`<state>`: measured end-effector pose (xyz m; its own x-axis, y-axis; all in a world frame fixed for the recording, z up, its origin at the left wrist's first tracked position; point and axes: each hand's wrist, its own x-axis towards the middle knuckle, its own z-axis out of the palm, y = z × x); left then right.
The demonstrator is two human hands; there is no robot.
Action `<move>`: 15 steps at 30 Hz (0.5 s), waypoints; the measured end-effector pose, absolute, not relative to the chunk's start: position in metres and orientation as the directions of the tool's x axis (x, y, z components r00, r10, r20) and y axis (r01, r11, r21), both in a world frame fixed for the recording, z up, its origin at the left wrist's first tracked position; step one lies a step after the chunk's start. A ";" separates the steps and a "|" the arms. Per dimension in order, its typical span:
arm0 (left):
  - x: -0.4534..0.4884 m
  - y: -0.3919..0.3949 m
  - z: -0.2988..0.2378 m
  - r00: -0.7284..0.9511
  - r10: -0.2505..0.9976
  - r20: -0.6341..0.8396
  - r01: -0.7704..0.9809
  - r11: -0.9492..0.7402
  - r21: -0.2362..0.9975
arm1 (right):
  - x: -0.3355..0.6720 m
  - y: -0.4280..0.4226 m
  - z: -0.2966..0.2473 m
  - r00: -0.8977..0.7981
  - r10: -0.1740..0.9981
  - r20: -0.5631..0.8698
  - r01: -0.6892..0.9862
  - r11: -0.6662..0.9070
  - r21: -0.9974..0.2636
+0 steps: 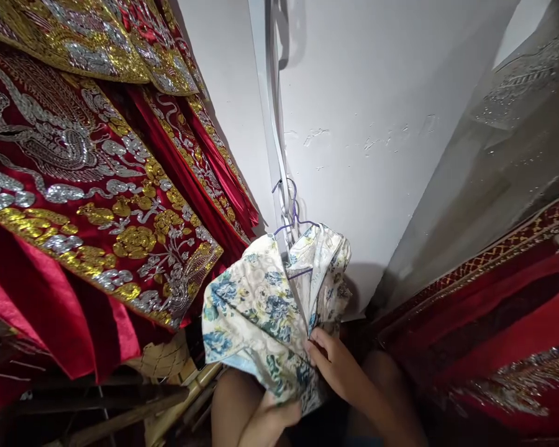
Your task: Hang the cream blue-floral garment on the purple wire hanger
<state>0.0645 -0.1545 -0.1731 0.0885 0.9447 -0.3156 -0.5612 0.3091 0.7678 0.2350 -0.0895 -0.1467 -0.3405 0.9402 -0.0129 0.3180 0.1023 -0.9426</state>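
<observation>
A cream garment with blue and green flowers point(261, 310) hangs on a purple wire hanger point(292, 214), hooked on a white strip point(272, 124) running down the wall. My right hand point(338, 366) pinches the front opening of the garment near its lower middle. My left hand point(268, 425) grips the lower hem from underneath, fingers curled into the cloth. Both forearms come up from the bottom edge of the view.
Red satin robes with gold and silver embroidery point(88, 186) hang close on the left. More red embroidered cloth under a clear plastic cover point(507, 186) hangs on the right. A white wall point(377, 93) stands behind. Bamboo or wooden poles point(186, 391) lie at lower left.
</observation>
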 end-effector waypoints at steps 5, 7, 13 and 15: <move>0.060 -0.142 -0.169 0.004 0.872 -0.490 -0.581 0.401 0.709 | 0.228 -0.086 -0.152 -0.394 0.917 -0.067 0.255 0.039 -0.966; 0.051 -0.130 -0.173 -0.147 0.825 -0.545 -0.591 0.369 0.717 | 0.227 -0.088 -0.151 -0.433 0.894 -0.116 0.222 -0.019 -0.975; 0.057 -0.117 -0.199 -0.719 0.693 0.046 -0.025 -0.092 0.995 | 0.225 -0.090 -0.147 -0.337 0.936 -0.098 0.208 -0.028 -0.978; 0.073 -0.122 -0.207 -0.629 0.713 0.312 0.259 -0.186 0.948 | 0.222 -0.091 -0.147 -0.346 0.935 -0.072 0.178 -0.009 -0.984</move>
